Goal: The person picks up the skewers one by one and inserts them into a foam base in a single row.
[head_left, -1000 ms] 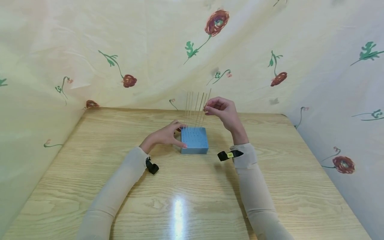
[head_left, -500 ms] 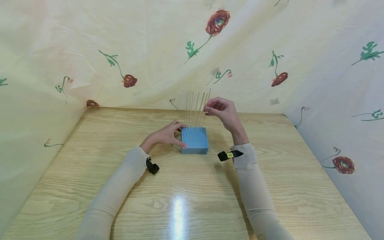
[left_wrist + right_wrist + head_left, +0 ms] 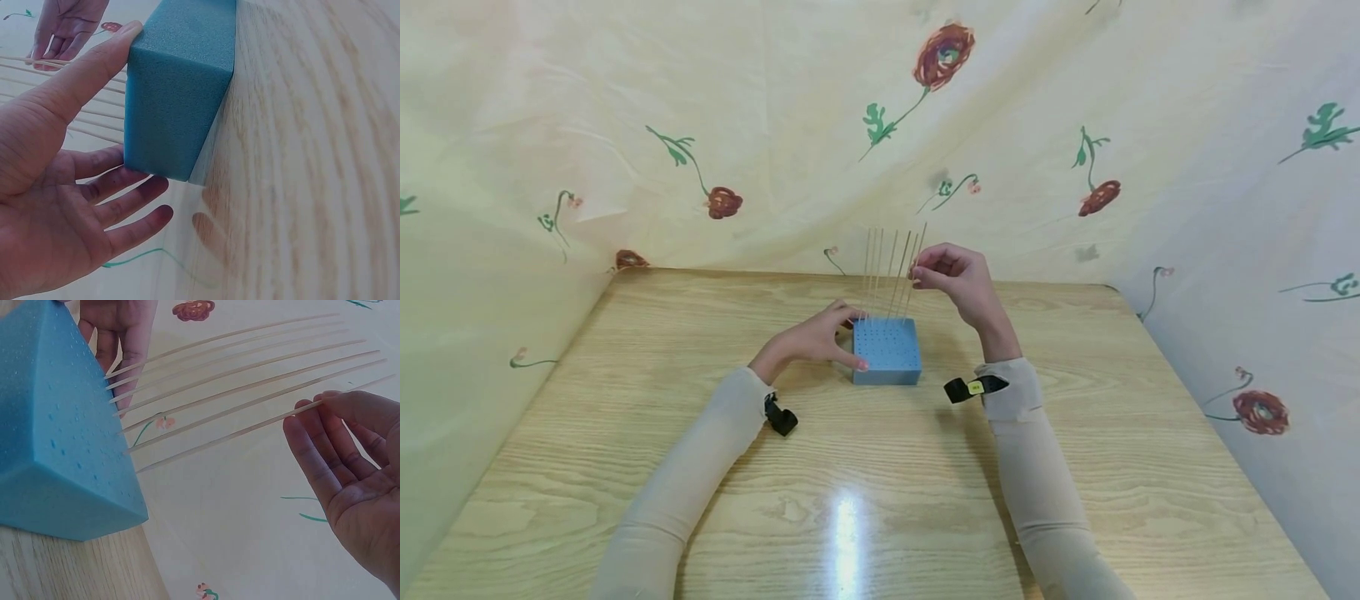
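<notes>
A blue foam block (image 3: 886, 352) with small holes in its top sits on the table. Several thin wooden sticks (image 3: 250, 386) stand in a row along its far edge, leaning a little. My left hand (image 3: 814, 337) holds the block from the left, thumb at the near top edge and fingers round the back corner; the left wrist view shows the block's side face between them. Above the block's far right corner, my right hand (image 3: 957, 277) pinches the rightmost stick (image 3: 219, 442) between thumb and fingertips. That stick's lower end meets the foam in the right wrist view.
The wood-grain table (image 3: 850, 467) reaches back to a pale flowered cloth (image 3: 790, 133) that hangs behind and at both sides. Black straps with small devices (image 3: 976, 387) sit at both wrists.
</notes>
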`<action>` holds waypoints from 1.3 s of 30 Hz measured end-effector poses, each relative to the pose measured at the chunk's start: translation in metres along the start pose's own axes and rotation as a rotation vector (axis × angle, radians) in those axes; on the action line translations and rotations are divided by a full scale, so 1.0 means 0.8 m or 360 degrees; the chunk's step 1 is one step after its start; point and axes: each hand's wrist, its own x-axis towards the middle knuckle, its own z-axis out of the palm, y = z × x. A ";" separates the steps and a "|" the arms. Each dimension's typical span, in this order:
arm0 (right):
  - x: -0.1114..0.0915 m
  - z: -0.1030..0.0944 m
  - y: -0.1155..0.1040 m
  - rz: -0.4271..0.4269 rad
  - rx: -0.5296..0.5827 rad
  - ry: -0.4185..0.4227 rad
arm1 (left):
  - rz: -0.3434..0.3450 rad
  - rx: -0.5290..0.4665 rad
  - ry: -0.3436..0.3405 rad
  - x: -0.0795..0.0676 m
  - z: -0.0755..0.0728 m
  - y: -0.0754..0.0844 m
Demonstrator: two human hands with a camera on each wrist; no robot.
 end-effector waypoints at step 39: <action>0.000 -0.001 0.003 0.0014 -0.0019 -0.0058 | 0.0001 -0.0002 0.0006 0.000 -0.001 0.003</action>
